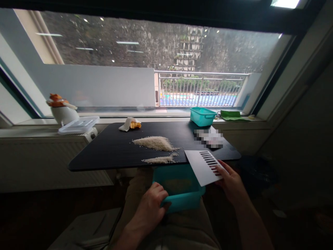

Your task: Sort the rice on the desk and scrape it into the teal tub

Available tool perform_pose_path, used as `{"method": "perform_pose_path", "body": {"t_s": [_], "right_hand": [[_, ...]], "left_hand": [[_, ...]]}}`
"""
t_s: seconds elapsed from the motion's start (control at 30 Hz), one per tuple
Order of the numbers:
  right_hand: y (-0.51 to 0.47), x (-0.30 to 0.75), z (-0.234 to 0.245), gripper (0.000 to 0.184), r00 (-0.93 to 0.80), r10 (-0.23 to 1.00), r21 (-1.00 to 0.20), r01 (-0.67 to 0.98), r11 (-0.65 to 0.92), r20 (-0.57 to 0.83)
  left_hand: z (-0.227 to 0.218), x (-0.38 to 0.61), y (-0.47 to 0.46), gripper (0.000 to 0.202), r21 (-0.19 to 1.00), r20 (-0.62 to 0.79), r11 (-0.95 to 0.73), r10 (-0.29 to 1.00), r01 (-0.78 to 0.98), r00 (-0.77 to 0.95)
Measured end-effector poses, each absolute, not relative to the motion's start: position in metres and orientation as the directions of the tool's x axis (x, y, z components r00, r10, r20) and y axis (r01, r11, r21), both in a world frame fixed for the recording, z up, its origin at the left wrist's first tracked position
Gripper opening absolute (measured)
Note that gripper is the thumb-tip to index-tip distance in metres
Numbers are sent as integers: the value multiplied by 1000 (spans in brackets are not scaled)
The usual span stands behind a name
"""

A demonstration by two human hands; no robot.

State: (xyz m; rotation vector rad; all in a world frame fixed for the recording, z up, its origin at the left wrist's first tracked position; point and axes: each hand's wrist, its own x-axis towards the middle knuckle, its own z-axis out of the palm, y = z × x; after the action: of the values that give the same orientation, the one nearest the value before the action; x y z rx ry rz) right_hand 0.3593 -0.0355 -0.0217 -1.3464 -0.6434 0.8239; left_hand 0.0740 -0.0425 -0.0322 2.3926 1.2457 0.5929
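Note:
My left hand (152,205) is closed on the near rim of a teal plastic tray (179,189), held on my lap just under the front edge of the black table (109,152). My right hand (230,180) grips a white card with dark slots (204,165), which rests tilted on the table's front right edge. A large pile of white rice (156,142) lies mid-table, and a smaller strip of rice (160,159) lies near the front edge, left of the card.
A second teal tray (203,116) stands at the table's back right, with a green item (231,116) on the sill beside it. A crumpled wrapper (130,124) lies at the back. A white pot (62,111) and a clear lid (78,125) sit on the left ledge.

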Motion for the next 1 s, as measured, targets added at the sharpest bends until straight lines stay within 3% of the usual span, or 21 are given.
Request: {"method": "perform_pose_path", "body": {"t_s": [0.2, 0.4, 0.67, 0.83, 1.0], "right_hand": [[-41, 361, -36, 45, 601, 798, -958, -252, 136, -45], [-39, 333, -53, 37, 624, 781, -953, -243, 183, -9], [-45, 333, -26, 46, 735, 665, -986, 30, 162, 131], [-37, 336, -12, 35, 661, 711, -969, 207, 131, 238], [-31, 325, -27, 35, 580, 757, -948, 266, 175, 302]], "left_hand": [[-35, 78, -45, 15, 504, 197, -552, 822, 664, 534], [-36, 80, -46, 14, 482, 213, -571, 812, 665, 543], [-34, 73, -48, 13, 445, 231, -559, 826, 700, 513], [-35, 69, -49, 16, 467, 256, -562, 825, 683, 503], [-39, 64, -50, 17, 487, 285, -566, 823, 665, 491]]}}
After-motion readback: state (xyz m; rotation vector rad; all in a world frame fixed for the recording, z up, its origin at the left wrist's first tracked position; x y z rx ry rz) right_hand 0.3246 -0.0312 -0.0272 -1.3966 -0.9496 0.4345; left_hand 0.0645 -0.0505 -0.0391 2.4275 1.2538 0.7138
